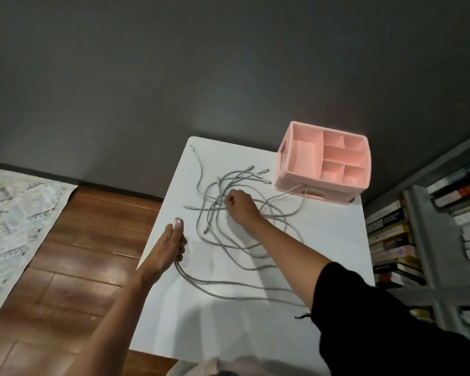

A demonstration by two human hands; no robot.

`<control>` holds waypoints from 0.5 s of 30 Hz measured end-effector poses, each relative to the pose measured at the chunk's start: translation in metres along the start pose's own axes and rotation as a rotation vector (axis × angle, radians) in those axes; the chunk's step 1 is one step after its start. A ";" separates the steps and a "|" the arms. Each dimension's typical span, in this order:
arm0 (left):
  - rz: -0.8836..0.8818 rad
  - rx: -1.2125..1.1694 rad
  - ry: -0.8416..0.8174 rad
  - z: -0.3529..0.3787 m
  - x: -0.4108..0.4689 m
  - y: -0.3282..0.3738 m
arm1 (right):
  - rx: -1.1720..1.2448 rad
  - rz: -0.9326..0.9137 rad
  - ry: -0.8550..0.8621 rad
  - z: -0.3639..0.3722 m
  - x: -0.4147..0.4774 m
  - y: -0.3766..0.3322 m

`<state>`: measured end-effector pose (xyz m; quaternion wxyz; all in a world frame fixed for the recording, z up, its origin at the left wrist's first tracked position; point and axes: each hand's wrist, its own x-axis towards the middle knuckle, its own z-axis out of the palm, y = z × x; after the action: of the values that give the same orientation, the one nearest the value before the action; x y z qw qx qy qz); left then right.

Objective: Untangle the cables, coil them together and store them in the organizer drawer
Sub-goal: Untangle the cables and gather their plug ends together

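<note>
Two grips, left hand [174,246] and right hand [240,206], seemingly pinch tangled cables [200,208] beside pink organizer [323,183] on table [228,335].

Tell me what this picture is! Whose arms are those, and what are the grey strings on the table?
This is one picture, taken by a camera worn on a person's head, so you look down at their arms just as they do. There is no machine here, only two bare hands. The grey strings are cables, lying in a tangle on a white table. The left hand grips a few strands near the table's left edge. The right hand pinches a strand in the middle of the tangle. At the far right corner stands a pink organizer box with small open compartments on top, which look empty. To the right of the table are shelves of books.
</note>
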<state>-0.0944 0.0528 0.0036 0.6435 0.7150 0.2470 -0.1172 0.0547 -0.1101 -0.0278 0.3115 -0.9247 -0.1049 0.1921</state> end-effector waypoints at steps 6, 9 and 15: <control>-0.037 -0.135 0.000 -0.002 0.011 -0.002 | -0.151 -0.029 -0.096 0.023 0.042 -0.039; -0.047 -0.177 0.027 -0.004 0.017 -0.006 | -0.122 0.102 -0.144 0.034 0.055 -0.044; -0.039 -0.238 0.162 0.003 0.029 -0.004 | 0.360 -0.008 -0.228 0.011 0.034 -0.033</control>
<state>-0.0716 0.0562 -0.0143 0.6991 0.6359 0.3243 -0.0415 0.0783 -0.0679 -0.0259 0.4584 -0.8260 -0.1071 0.3100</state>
